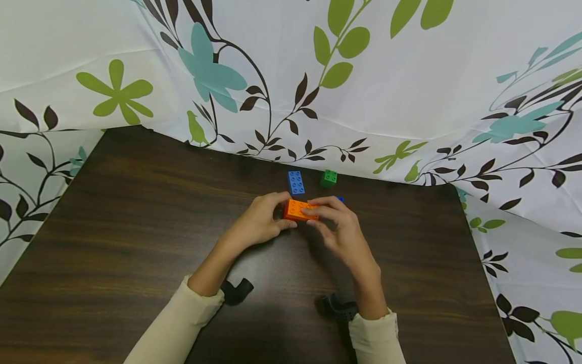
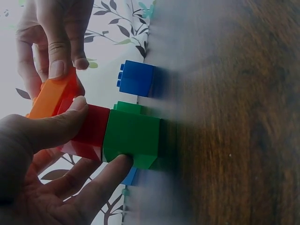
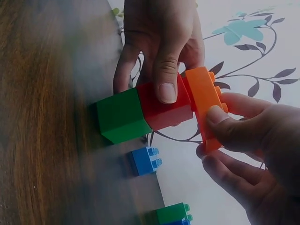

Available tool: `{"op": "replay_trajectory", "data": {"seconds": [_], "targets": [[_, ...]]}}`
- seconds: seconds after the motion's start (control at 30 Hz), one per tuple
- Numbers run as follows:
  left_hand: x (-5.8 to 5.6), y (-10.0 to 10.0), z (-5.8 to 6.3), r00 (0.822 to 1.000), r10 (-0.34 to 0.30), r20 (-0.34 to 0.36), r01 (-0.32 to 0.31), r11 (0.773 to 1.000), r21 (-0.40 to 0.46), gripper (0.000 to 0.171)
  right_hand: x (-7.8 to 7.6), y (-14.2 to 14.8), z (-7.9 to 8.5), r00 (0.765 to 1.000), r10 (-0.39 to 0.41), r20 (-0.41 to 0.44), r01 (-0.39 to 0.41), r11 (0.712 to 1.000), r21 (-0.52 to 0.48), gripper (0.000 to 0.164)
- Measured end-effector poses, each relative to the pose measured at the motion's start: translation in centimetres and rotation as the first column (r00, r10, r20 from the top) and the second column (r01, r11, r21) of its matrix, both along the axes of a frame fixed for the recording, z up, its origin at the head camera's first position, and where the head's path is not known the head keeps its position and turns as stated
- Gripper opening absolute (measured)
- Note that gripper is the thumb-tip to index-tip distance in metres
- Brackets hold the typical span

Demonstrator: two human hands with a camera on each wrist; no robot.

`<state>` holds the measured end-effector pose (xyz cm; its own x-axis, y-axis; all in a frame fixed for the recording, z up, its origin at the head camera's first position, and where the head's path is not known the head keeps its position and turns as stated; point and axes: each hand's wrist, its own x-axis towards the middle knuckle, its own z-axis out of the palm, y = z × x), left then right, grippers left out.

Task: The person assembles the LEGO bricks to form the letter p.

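A stack of toy building bricks stands between the two hands, a green brick point(image 3: 123, 116) at the bottom with a red brick point(image 3: 164, 110) on it. My left hand point(image 1: 261, 220) grips the stack from the left, thumb along the red brick and a fingertip against the green one. On top, an orange brick point(image 1: 297, 210) is pinched between the thumb and fingers of my right hand point(image 1: 341, 225). In the right wrist view the orange brick sits slightly tilted against the red one and juts past its side.
Behind the stack lie a blue brick point(image 1: 296, 183) and a small green brick point(image 1: 329, 178). Another blue brick point(image 1: 340, 199) is mostly hidden by the right hand. A leaf-patterned cloth point(image 1: 282, 121) hangs along the far edge of the dark wooden table point(image 1: 150, 222).
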<state>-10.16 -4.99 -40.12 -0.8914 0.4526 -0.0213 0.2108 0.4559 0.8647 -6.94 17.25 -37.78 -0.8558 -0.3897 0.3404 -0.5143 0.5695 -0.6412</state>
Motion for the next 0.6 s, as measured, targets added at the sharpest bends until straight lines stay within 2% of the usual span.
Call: {"op": "replay_trajectory", "data": {"seconds": [0.37,0.6], "targets": [[-0.06,-0.02,-0.12,1.0,0.004,-0.009,-0.004,1.0,-0.003,0.029,0.17,-0.41,0.28,1.0,-0.011,-0.012,0.012,0.997,0.07,0.021],[-0.07,0.04,-0.04,1.0,0.002,-0.005,-0.002,1.0,-0.007,0.028,0.31,-0.76,0.69,1.0,-0.02,0.015,0.019,0.994,0.105,0.021]]}}
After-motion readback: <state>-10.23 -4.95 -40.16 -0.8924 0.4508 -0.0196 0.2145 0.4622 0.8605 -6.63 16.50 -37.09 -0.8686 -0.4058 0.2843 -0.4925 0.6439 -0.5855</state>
